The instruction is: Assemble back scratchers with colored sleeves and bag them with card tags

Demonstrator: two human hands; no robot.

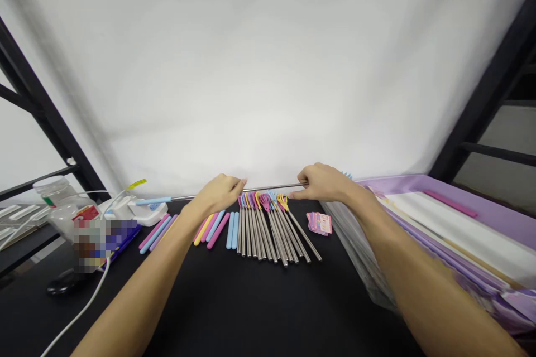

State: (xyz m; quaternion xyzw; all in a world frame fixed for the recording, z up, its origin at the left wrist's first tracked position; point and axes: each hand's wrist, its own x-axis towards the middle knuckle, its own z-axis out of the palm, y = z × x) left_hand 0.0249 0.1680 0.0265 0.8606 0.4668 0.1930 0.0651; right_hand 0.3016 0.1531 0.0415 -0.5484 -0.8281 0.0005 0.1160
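White backdrop rises behind your black worktop (234,301), with black frame posts at both sides. Along the far edge, your left hand (218,194) and right hand (324,183) each pinch a long thin metal rod (272,187) stretched level between them; its left end seems to carry a blue sleeve. Just nearer you lie a row of metal back-scratchers (268,228) and pastel sleeves (218,227).

Shiny metal rods (268,237); matt pastel plastic sleeves (218,227); black matt tabletop (234,307)
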